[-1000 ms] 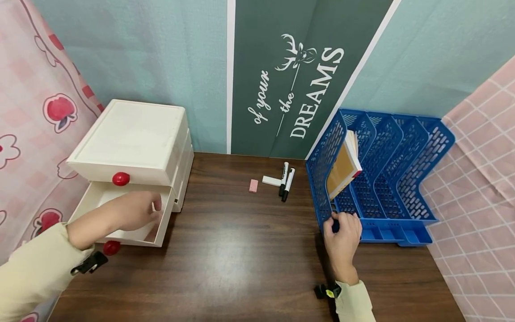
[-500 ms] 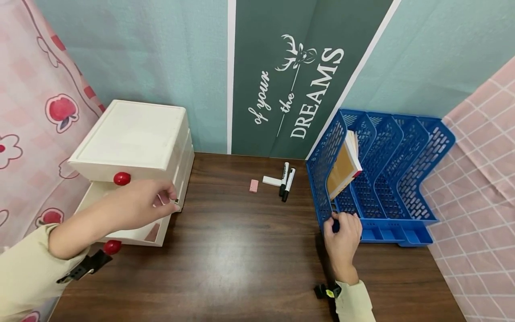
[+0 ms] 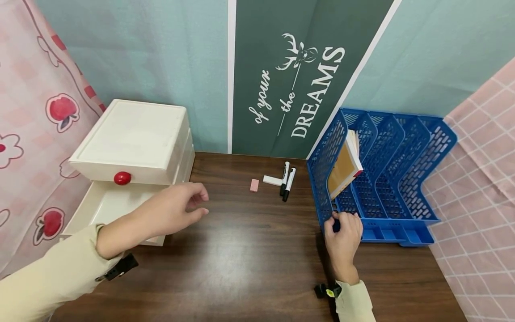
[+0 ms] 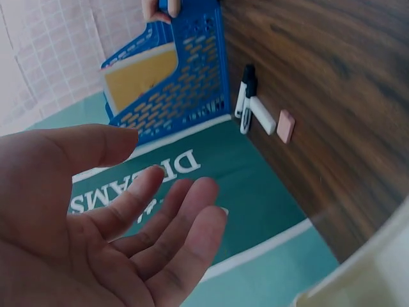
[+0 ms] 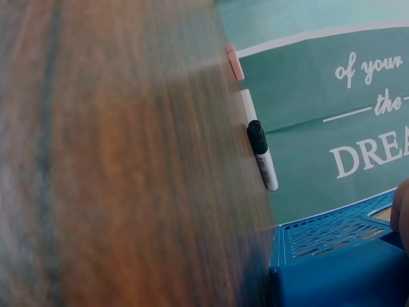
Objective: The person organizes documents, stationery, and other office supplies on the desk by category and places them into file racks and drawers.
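My left hand [image 3: 177, 208] is in the air just right of the white drawer unit [image 3: 132, 134], its fingers loosely bent. Nothing lies between the thumb and fingers of the left hand [image 4: 128, 217] in the left wrist view. Below the unit's red-knobbed top drawer, a lower drawer [image 3: 100, 201] is pulled out, its front partly hidden by my left arm. My right hand [image 3: 343, 239] grips the front left corner of the blue file rack [image 3: 322, 179]. A yellow-covered book [image 3: 342, 172] leans in the rack's leftmost slot. Only some fingertips of the right hand show in the right wrist view.
Two black-and-white markers [image 3: 289, 184], a white block [image 3: 272, 180] and a pink eraser [image 3: 254, 185] lie on the brown wooden table [image 3: 241, 259] near the back wall. Small blue trays [image 3: 390, 235] run along the rack's front. Patterned cloth hangs at both sides.
My left hand has come up out of the open lower drawer and moved right, past the unit's side, its fingers spreading wider. My right hand and the rack have stayed put.
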Available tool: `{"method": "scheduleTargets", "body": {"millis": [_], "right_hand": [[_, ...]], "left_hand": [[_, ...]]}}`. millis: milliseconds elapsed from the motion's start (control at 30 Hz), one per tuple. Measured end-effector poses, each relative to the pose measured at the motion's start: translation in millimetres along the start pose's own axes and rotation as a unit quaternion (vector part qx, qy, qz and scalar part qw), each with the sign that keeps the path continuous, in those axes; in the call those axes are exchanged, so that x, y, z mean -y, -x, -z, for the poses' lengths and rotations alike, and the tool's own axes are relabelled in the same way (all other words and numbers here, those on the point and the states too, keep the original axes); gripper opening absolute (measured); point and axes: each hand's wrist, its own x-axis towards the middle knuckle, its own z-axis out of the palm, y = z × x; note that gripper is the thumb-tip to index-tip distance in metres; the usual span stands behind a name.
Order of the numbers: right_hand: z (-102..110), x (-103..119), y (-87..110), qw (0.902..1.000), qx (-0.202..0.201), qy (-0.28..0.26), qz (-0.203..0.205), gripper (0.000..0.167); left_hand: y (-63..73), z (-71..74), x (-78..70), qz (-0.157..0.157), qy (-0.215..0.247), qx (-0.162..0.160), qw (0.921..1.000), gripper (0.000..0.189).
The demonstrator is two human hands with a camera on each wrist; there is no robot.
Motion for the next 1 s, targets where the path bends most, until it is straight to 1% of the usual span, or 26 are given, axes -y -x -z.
{"method": "scheduleTargets", "body": {"millis": [133,233,333,400,500,667,833,900,1000], "right_hand": [[-0.9,0.3,0.1,1.0,0.001,-0.001,0.0,0.006],[-1.2,0.3,0.2,1.0,0.0,0.0,-0.001,0.006],[-1.0,0.2,0.1,1.0,-0.002,0.001,-0.002,0.008],[-0.8,0.3,-0.2,1.0,-0.003,0.0,-0.002,0.008],[-0.5,0.9,-0.3,1.0,-0.001,0.001,-0.004,0.008],[0.6,1.3,0.3,1.0,-0.002,0.0,-0.003,0.006],[1.1,1.4,-0.8,1.0,-0.003,-0.001,-0.004,0.006],[0.9,1.4,-1.4,1.0,-0.001,-0.001,-0.005,0.006],[0.3,1.4,-1.5,1.0,0.0,0.0,-0.006,0.006]], "left_hand": [[-4.5,-10.6,-2.4,-0.011,-0.005,0.001,0.9999,0.017],[-5.4,-20.1,-3.7,-0.021,-0.017,-0.006,0.9996,0.018],[-6.1,-31.0,-5.8,-0.021,-0.033,-0.017,0.9991,0.02],[-7.6,-38.5,-8.5,-0.015,-0.04,-0.023,0.9988,0.022],[-11.2,-50.1,-14.2,0.002,-0.045,-0.023,0.9987,0.025],[-19.7,-70.1,-24.0,0.02,-0.052,-0.012,0.9984,0.027],[-34.4,-86.6,-28.0,0.023,-0.035,-0.011,0.9991,0.026],[-43.5,-92.0,-26.8,0.027,-0.03,-0.011,0.9991,0.026],[-58.5,-98.3,-22.6,0.044,-0.027,-0.002,0.9987,0.028]]}}
